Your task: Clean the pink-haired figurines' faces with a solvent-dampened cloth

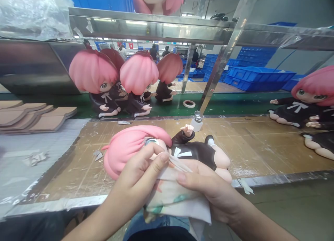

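Observation:
A white cloth (pixel 180 195) with green and orange stains hangs between my two hands at the table's front edge. My left hand (pixel 144 168) pinches its upper edge between thumb and fingers. On the other side, my right hand (pixel 206 181) grips the same cloth, thumb on top. Just behind the hands a pink-haired figure (pixel 125 147) in a black dress lies on its side, head to the left and legs to the right. The hands and cloth hide part of its face and body. A small bottle with a metal top (pixel 197 122) stands beyond its raised hand.
More pink-haired figures (pixel 138 74) sit on the green belt (pixel 224 107), with others at the right. A tape roll (pixel 189 103) lies there too. Curved foam pieces (pixel 52 119) are stacked at the left. Metal posts and a shelf (pixel 156 26) cross above; blue crates (pixel 255 77) stand behind.

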`<state>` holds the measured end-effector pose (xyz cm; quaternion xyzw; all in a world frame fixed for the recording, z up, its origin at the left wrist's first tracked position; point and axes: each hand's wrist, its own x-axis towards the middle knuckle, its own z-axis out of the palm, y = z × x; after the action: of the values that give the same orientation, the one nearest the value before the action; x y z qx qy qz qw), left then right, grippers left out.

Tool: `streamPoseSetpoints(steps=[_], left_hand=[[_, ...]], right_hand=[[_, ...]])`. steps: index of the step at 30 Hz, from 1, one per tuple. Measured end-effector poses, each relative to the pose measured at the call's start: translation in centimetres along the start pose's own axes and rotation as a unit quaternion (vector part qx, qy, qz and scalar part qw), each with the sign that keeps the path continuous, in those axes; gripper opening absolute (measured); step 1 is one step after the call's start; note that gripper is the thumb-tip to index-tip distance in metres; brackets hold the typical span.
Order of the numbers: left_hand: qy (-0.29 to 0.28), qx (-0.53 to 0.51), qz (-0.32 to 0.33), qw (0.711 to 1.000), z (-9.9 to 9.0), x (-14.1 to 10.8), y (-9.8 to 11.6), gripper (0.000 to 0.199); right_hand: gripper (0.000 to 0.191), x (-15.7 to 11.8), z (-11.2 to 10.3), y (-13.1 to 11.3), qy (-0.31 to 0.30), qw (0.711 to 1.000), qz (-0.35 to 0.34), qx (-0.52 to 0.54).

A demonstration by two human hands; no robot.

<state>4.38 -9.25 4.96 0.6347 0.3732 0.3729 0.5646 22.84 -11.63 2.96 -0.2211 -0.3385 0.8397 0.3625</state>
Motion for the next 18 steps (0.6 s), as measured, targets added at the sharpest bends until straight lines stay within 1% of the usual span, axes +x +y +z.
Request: streamPoseSetpoints(steps=[2,6,9,11,15,18], left_hand=[[-0.002,0.007,-0.003,1.000,0.1,0.0,0.1,0.032],[0.000,-0.024,-0.016,1.000,0.3,0.2,0.4,0.033],[-0.008,-0.038,-0.017,0.999,0.2,0.4,0.5,0.032],[-0.007,-0.034,-0.008,0.999,0.1,0.4,0.5,0.031],[0.007,0.000,0.044,0.999,0.0,0.4,0.1,0.029],[0.012,0.070,0.138,0.988,0.2,0.2,-0.8,0.012]], right_hand=[[0.040,0.0,-0.3,0.3,-0.010,1.000,0.014,0.002],[0.040,-0.1,-0.6,0.7,0.006,1.000,0.020,0.010],[0.040,-0.1,-0.4,1.0,0.007,1.000,0.002,0.028],[0.041,-0.2,-0.1,1.3,0.019,0.999,-0.015,0.040],[0.047,-0.4,0.4,2.2,0.056,0.996,-0.047,0.059],[0.052,-0.6,0.8,2.2,0.045,0.994,-0.080,0.062]])
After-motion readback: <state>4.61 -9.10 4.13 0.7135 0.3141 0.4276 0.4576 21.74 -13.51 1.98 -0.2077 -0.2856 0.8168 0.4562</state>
